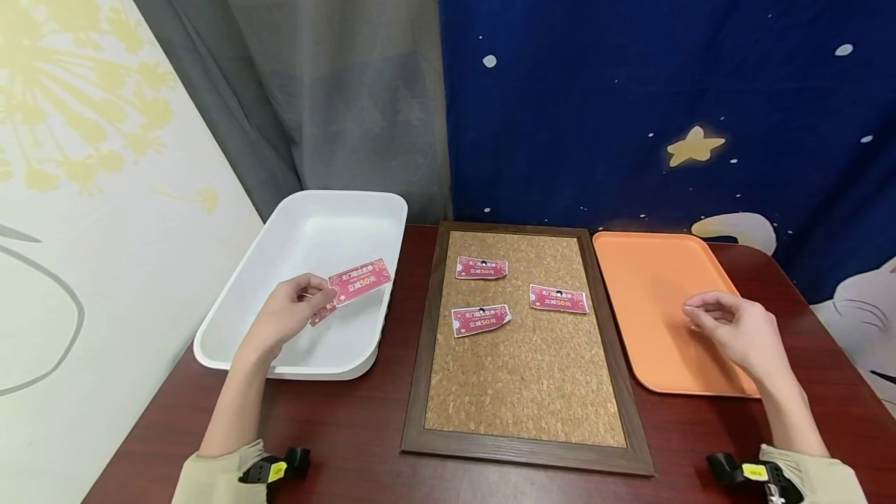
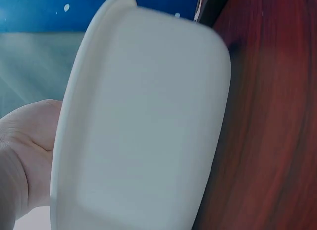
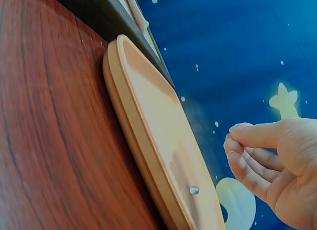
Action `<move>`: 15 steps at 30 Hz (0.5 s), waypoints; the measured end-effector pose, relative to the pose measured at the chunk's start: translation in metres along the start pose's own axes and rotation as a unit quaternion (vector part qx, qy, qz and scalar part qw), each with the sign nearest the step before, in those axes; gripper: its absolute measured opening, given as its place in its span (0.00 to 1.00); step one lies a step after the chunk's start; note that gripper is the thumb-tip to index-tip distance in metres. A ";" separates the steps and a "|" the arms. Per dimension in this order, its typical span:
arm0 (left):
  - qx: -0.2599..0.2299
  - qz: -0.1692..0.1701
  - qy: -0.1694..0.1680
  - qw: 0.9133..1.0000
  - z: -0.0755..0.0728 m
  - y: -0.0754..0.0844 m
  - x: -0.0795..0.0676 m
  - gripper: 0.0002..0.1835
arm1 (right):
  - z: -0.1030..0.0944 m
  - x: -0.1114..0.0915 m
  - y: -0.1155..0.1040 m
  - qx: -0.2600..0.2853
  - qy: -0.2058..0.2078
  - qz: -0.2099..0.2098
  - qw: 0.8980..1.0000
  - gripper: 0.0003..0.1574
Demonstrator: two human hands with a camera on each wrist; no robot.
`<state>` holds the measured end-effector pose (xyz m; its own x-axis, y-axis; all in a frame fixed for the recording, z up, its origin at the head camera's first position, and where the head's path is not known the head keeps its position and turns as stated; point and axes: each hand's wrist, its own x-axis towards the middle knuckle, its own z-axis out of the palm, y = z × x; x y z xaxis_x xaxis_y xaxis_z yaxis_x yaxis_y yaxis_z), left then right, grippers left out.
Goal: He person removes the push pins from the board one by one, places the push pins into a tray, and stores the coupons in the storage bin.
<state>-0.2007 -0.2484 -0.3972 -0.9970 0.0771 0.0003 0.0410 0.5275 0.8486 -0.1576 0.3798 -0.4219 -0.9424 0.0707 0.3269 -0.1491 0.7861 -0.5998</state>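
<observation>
My left hand (image 1: 290, 309) pinches a pink paper coupon (image 1: 360, 280) by its left end, over the white plastic bin (image 1: 315, 212). Part of another pink coupon (image 1: 322, 315) shows below the fingers; whether it is held or lies in the bin cannot be told. In the left wrist view the bin's wall (image 2: 143, 111) hides the fingers. Above the orange tray (image 1: 651, 271) hovers my right hand (image 1: 738, 329), fingers loosely bent and thumb near the index fingertip, nothing visible between them. A small silvery piece (image 3: 193, 190) lies on the tray.
Between bin and tray lies a wood-framed cork board (image 1: 518, 387). Three pink coupons, an upper one (image 1: 481, 267), a right one (image 1: 558, 299) and a lower left one (image 1: 480, 320), are fixed to it with dark pins. A blue curtain (image 1: 560, 99) hangs behind the dark red table (image 1: 364, 442).
</observation>
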 end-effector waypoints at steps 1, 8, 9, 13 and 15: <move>0.005 -0.005 0.002 1.000 -0.003 -0.003 0.000 0.14 | -0.001 -0.001 0.002 0.004 0.001 0.003 1.000 0.07; 0.024 -0.029 0.011 0.999 -0.017 -0.016 -0.003 0.16 | -0.006 -0.005 0.019 0.032 -0.001 0.036 0.999 0.10; 0.025 -0.032 0.012 0.999 -0.018 -0.017 -0.003 0.16 | -0.007 -0.006 0.021 0.030 -0.001 0.042 0.999 0.11; 0.031 -0.044 0.018 0.998 -0.022 -0.023 -0.004 0.16 | -0.008 -0.009 0.028 -0.009 -0.002 0.071 0.997 0.14; 0.034 -0.051 0.020 0.998 -0.022 -0.026 -0.004 0.16 | -0.007 -0.010 0.032 -0.032 -0.002 0.085 0.996 0.16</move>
<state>-0.1993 -0.2811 -0.4072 -0.9981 -0.0131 -0.0609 -0.0569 0.5878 0.8070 -0.1509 0.4085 -0.4387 -0.9537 0.2033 0.2215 0.0315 0.8002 -0.5989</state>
